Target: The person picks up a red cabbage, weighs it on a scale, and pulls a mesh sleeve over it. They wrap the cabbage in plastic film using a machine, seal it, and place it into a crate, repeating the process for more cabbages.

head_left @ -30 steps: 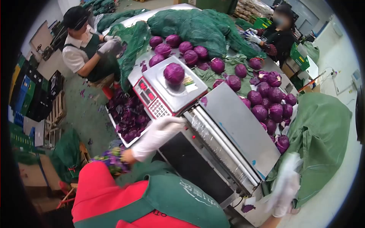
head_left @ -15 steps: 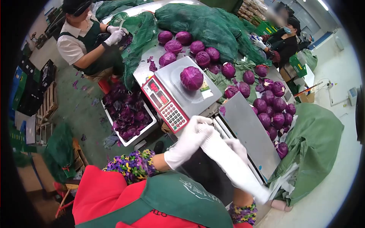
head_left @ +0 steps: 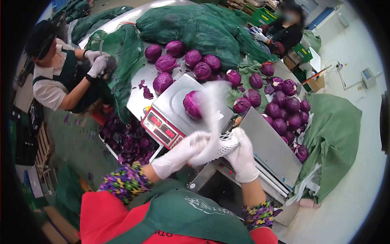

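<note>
White-gloved, my left hand (head_left: 175,155) is closed on one side of a white foam net (head_left: 209,138) in front of the scale. On its other side my right hand (head_left: 243,156), also gloved, grips the net's open mesh end. The upper part of the net is smeared by motion and passes in front of the scale plate. A purple cabbage (head_left: 191,104) rests on the metal plate of the red-and-white scale (head_left: 167,132), partly covered by the blurred net. The scale's display is lit red.
Several purple cabbages (head_left: 280,110) lie right of the scale, others behind it. A metal-topped machine (head_left: 264,146) stands at the right. Green mesh sacks (head_left: 191,30) cover the back. A tub of leaves (head_left: 128,140) stands left. Co-workers (head_left: 65,73) are at left and back right.
The foam net has swung from lower right to upright, its mesh end spread. My right hand has come up beside my left hand. The view has shifted, moving the scale left.
</note>
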`<state>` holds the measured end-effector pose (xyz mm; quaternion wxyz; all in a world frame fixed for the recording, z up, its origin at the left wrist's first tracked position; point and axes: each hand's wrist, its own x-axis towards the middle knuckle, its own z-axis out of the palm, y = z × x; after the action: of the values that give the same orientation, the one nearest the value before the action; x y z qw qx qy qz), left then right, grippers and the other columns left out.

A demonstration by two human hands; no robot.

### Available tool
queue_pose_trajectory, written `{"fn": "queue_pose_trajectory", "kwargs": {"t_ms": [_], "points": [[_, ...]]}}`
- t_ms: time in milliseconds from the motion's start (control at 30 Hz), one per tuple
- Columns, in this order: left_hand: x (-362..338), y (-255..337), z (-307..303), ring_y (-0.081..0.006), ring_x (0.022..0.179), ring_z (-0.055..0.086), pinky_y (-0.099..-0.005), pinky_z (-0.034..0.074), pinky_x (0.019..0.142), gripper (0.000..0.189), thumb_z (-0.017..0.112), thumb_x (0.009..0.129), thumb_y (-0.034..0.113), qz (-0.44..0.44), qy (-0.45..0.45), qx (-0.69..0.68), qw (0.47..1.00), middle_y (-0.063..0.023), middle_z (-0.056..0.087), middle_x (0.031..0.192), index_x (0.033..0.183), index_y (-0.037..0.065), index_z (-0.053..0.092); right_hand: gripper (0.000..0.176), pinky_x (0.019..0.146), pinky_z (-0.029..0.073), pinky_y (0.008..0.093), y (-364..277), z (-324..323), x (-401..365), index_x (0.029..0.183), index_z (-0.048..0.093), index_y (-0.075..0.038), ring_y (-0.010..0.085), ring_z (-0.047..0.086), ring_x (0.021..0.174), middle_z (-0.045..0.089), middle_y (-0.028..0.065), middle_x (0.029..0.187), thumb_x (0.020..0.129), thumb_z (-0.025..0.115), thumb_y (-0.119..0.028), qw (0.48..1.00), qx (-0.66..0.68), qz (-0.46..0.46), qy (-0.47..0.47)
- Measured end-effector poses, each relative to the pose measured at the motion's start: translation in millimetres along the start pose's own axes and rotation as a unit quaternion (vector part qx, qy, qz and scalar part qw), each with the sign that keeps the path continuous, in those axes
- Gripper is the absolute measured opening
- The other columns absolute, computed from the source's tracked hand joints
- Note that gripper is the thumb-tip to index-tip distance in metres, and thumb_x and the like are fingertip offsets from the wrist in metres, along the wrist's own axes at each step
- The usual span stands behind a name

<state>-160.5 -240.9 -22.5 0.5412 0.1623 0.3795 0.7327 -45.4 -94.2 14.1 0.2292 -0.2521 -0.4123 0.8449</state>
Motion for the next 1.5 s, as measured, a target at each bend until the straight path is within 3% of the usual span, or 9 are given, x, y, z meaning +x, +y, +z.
{"fn": "queue_pose_trajectory", "kwargs": {"t_ms": [100, 167, 333, 433, 567, 767, 967, 1300, 1500], "points": [[15.6, 19.8, -65.0, -0.0102, 0.091, 0.063, -0.0278, 0.05, 0.083, 0.026, 0.07, 0.086, 0.021, -0.02, -0.062, 0.272, 0.96, -0.0038, 0.068, 0.091, 0.104, 0.003, 0.065, 0.025, 0.072, 0.051, 0.0265, -21.3, -3.9, 38.4, 0.112, 0.055, -0.001, 0.0121, 0.061, 0.088, 0.057, 0.0037, 0.092, 0.091, 0.06, -0.015, 0.94, -0.323, 0.057, -0.092], [58.1, 47.9, -96.6, -0.0137, 0.075, 0.066, -0.0299, 0.052, 0.071, 0.022, 0.069, 0.084, 0.023, 0.069, 0.192, 0.402, 0.893, -0.0057, 0.068, 0.074, 0.096, 0.004, 0.067, 0.029, 0.071, 0.051, 0.0267, -10.2, -26.0, 84.7, 0.106, 0.063, -0.001, 0.0109, 0.062, 0.088, 0.066, 0.0106, 0.092, 0.088, 0.066, -0.024, 0.793, -0.575, 0.013, -0.202], [145.8, 64.0, -149.0, -0.0336, 0.069, 0.066, -0.044, 0.051, 0.061, 0.026, 0.06, 0.088, 0.034, 0.134, 0.235, 0.794, 0.545, -0.0169, 0.065, 0.072, 0.09, 0.009, 0.063, 0.03, 0.064, 0.048, 0.0327, 45.9, -42.4, 218.9, 0.091, 0.066, 0.001, 0.0153, 0.06, 0.071, 0.067, 0.0083, 0.083, 0.093, 0.055, -0.026, 0.87, -0.489, 0.042, 0.053], [137.1, 37.2, -147.2, -0.0332, 0.085, 0.066, -0.0433, 0.052, 0.072, 0.024, 0.054, 0.091, 0.031, 0.24, 0.149, 0.753, 0.595, -0.0205, 0.066, 0.086, 0.096, 0.01, 0.063, 0.03, 0.075, 0.05, 0.0347, 100.3, -40.5, 209.1, 0.101, 0.067, 0.002, 0.0193, 0.063, 0.081, 0.07, 0.0101, 0.096, 0.092, 0.056, -0.025, 0.979, -0.14, 0.146, 0.041], [77.0, 16.5, -112.3, -0.0197, 0.117, 0.057, -0.0387, 0.045, 0.1, 0.044, 0.042, 0.101, 0.038, -0.1, 0.113, 0.038, 0.988, -0.0118, 0.059, 0.129, 0.133, 0.01, 0.052, 0.024, 0.073, 0.049, 0.0283, 84.2, -38.4, 127.7, 0.107, 0.065, 0.002, 0.0128, 0.061, 0.082, 0.067, 0.0053, 0.097, 0.094, 0.054, -0.014, 0.994, -0.103, 0.028, -0.02], [-23.9, 12.1, -15.7, -0.0292, 0.1, 0.064, -0.0436, 0.051, 0.093, 0.032, 0.049, 0.096, 0.021, -0.137, -0.016, -0.37, 0.919, -0.016, 0.067, 0.109, 0.117, 0.0, 0.06, 0.022, 0.078, 0.048, 0.024, -12.6, -7.3, -13.4, 0.105, 0.062, 0.002, 0.009, 0.06, 0.083, 0.064, 0.0034, 0.089, 0.096, 0.054, -0.017, 0.956, -0.212, 0.173, -0.107], [-30.9, -32.3, 63.2, -0.0192, 0.095, 0.061, -0.0326, 0.052, 0.086, 0.022, 0.05, 0.095, 0.014, 0.003, 0.146, -0.014, 0.989, -0.0093, 0.059, 0.105, 0.115, 0.004, 0.051, 0.035, 0.093, 0.051, 0.0388, 1.9, -25.7, -128.5, 0.119, 0.059, -0.005, 0.0206, 0.064, 0.099, 0.067, 0.0076, 0.111, 0.097, 0.048, -0.03, 0.925, 0.25, 0.285, 0.022], [87.6, -133.9, 222.8, -0.0086, 0.094, 0.058, -0.0213, 0.046, 0.083, 0.032, 0.054, 0.099, 0.024, 0.056, 0.025, 0.074, 0.995, -0.0051, 0.064, 0.104, 0.116, -0.003, 0.061, 0.054, 0.087, 0.048, 0.0325, -104.6, -180.7, -86.8, 0.139, 0.033, -0.005, 0.0178, 0.057, 0.099, 0.053, 0.0124, 0.12, 0.093, 0.053, -0.026, 0.918, 0.017, -0.234, 0.318], [139.3, -186.1, 242.6, -0.0161, 0.102, 0.058, -0.0292, 0.045, 0.091, 0.052, 0.052, 0.098, 0.039, 0.008, 0.05, 0.254, 0.966, -0.0113, 0.064, 0.111, 0.124, -0.005, 0.055, 0.032, 0.09, 0.045, 0.0337, -100.5, -324.1, -21.9, 0.106, 0.065, -0.002, 0.0222, 0.06, 0.093, 0.059, 0.0133, 0.106, 0.088, 0.061, -0.028, 0.909, -0.285, -0.19, 0.24]]}}
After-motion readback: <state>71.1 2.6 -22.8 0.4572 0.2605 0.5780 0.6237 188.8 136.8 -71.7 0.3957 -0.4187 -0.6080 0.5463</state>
